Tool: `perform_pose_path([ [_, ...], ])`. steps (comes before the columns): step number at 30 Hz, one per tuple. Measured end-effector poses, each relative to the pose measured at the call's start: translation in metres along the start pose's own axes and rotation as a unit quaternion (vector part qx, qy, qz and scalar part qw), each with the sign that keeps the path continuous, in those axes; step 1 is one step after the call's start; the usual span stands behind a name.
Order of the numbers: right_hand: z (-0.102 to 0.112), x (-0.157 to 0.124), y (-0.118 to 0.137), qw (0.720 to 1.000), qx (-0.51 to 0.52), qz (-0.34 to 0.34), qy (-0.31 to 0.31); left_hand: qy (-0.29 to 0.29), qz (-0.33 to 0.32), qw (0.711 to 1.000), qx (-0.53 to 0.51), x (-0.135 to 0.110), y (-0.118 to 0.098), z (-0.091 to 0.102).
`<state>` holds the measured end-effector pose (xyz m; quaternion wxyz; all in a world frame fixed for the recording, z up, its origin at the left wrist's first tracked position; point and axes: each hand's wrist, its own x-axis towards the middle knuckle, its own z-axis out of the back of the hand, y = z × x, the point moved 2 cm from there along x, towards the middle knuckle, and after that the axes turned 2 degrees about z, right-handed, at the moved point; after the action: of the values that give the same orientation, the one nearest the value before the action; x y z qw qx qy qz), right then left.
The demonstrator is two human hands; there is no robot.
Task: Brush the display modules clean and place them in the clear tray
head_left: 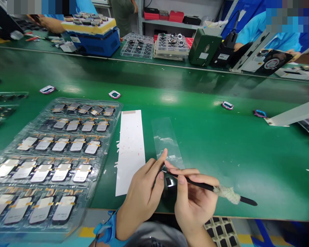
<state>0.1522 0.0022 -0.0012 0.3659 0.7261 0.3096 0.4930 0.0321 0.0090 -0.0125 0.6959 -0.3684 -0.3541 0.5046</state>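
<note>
My left hand [145, 187] is closed, its thumb and index finger pinched around a small dark part [160, 168] that the fingers mostly hide. My right hand [195, 197] grips a slim black tool [202, 185] with a pale wrapping around its rear section. The tool's front end reaches the left fingertips, beside the small part. A dark, shiny piece [170, 183] with a white reflection shows between the hands; whether it joins the pinched part I cannot tell. Just beyond the fingers lies a clear plastic strip [164, 132]. A white paper strip [130, 147] with small scraps sits to its left.
A clear tray [92, 187] with rows of small display modules fills the left side. Purple-rimmed frames [114, 94] lie spaced along the green bench [234, 154]. A white metal bracket [296, 111] juts in at right. Co-workers sit behind the raised shelf, which bears boxes and trays.
</note>
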Motion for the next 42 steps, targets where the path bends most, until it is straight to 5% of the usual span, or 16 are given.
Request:
perform_pose_path([
  [42,0.0023,0.0,0.0001,1.0,-0.011,0.002,-0.007,0.007,-0.001,0.999,0.046,0.0013,-0.0015,0.0004],
])
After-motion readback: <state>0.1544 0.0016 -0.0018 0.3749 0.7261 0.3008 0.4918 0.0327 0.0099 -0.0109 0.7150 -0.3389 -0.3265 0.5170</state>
